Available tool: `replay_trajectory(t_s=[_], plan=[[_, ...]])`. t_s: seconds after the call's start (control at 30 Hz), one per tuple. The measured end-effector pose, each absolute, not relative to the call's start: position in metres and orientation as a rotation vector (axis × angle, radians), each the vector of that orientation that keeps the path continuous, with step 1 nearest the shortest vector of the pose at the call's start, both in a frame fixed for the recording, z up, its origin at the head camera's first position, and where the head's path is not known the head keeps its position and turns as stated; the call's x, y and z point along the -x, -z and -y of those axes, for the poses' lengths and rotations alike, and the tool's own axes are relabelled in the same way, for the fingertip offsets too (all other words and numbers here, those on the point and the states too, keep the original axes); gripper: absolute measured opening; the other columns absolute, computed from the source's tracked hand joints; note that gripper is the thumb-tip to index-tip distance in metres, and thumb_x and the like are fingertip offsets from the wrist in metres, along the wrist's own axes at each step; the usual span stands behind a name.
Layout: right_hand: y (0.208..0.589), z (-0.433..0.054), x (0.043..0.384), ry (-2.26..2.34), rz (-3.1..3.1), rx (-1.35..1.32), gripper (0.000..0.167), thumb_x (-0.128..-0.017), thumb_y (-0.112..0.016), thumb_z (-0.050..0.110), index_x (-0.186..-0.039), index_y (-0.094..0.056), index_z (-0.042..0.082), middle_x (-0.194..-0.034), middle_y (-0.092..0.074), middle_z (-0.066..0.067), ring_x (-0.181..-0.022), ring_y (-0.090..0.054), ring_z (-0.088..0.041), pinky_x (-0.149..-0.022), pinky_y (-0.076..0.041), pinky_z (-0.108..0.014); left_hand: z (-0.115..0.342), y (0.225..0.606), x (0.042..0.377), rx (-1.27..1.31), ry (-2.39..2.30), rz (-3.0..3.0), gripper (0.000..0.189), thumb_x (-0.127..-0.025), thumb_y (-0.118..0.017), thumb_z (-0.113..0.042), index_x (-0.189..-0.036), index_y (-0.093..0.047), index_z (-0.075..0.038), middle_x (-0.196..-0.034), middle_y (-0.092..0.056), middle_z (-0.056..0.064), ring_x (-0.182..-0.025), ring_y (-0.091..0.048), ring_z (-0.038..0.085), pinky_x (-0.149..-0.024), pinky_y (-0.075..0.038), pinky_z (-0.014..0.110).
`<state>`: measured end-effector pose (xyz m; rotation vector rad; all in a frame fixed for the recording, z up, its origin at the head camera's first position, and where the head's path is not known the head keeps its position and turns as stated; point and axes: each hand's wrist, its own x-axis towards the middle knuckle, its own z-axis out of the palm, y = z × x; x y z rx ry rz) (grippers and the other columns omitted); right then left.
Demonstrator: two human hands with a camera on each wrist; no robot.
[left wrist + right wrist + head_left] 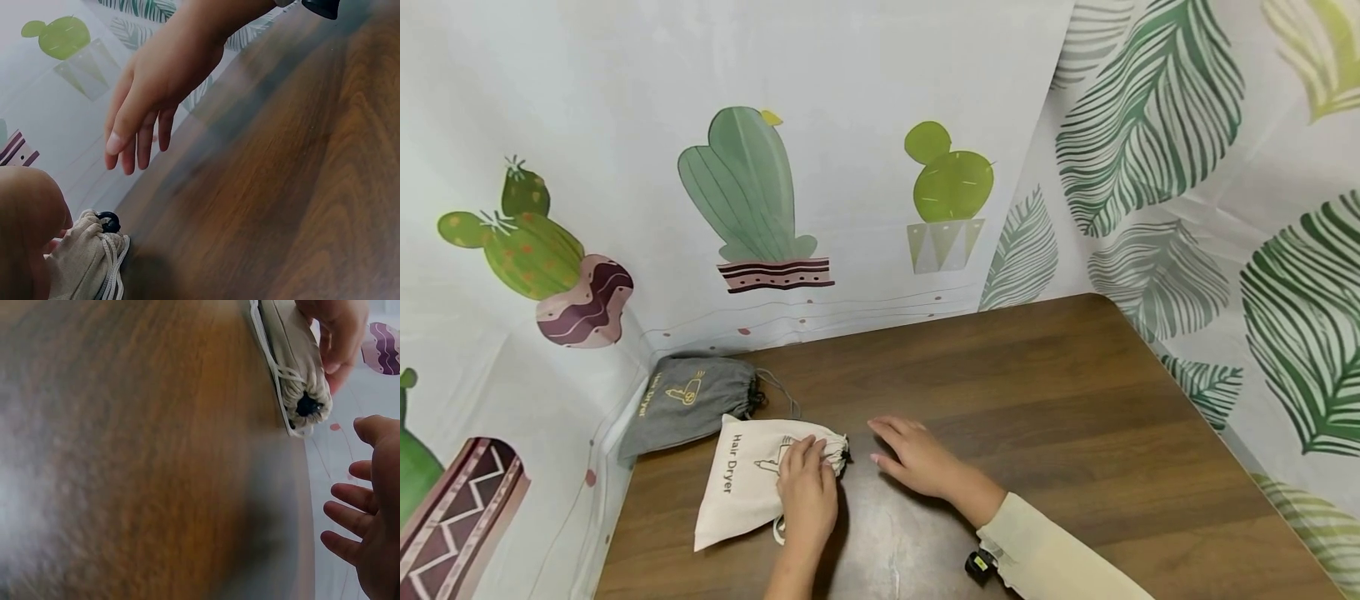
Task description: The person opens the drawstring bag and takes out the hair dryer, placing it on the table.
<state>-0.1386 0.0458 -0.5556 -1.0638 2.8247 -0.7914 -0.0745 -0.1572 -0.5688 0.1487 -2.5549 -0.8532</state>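
We see the white bag (748, 489) beneath the left hand (808, 492), which probably steadies it; whether fingers pinch it, we cannot tell. The gathered mouth (835, 452) sits just left of the right hand (917, 460), fingers spread, apparently free.

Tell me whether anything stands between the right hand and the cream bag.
Nothing visible does: a gap separates the right hand from the cream bag, its gathered end nearest. The left hand touches the bag's top, beside that path.
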Motion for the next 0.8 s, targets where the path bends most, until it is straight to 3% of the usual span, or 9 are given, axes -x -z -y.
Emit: replay_trajectory(t_s=[0.37, 0.67, 0.8], plan=[[0.562, -0.034, 0.137, 0.753, -2.8, 1.115, 0.059, -0.104, -0.054, 0.041, -0.152, -0.044, 0.008, -0.151, -0.051, -0.01, -0.139, -0.05, -0.028, -0.113, -0.042, -0.05, 0.148, 0.568, 0.075, -0.166, 0.904, 2.588, 0.033, -0.094, -0.063, -0.005, -0.126, -0.065, -0.001, -0.138, -0.059, 0.017, -0.14, -0.04, 0.039, -0.101, -0.033, 0.064], [0.566, -0.027, 0.136, 0.758, -2.797, 1.133, 0.056, -0.103, -0.056, 0.04, -0.149, -0.047, 0.008, -0.147, -0.054, -0.01, -0.135, -0.054, -0.026, -0.11, -0.044, -0.049, 0.137, 0.572, 0.07, -0.155, 0.976, 2.541, 0.054, -0.091, -0.063, -0.002, -0.144, -0.051, -0.003, -0.14, -0.058, 0.02, -0.138, -0.044, 0.039, -0.102, -0.035, 0.064], [0.565, -0.027, 0.136, 0.748, -2.796, 1.14, 0.056, -0.103, -0.056, 0.04, -0.149, -0.047, 0.007, -0.146, -0.055, -0.011, -0.134, -0.054, -0.027, -0.111, -0.044, -0.048, 0.132, 0.572, 0.071, -0.118, 0.974, 2.505, 0.057, -0.088, -0.063, 0.001, -0.144, -0.05, -0.002, -0.136, -0.059, 0.021, -0.136, -0.047, 0.04, -0.101, -0.037, 0.064]])
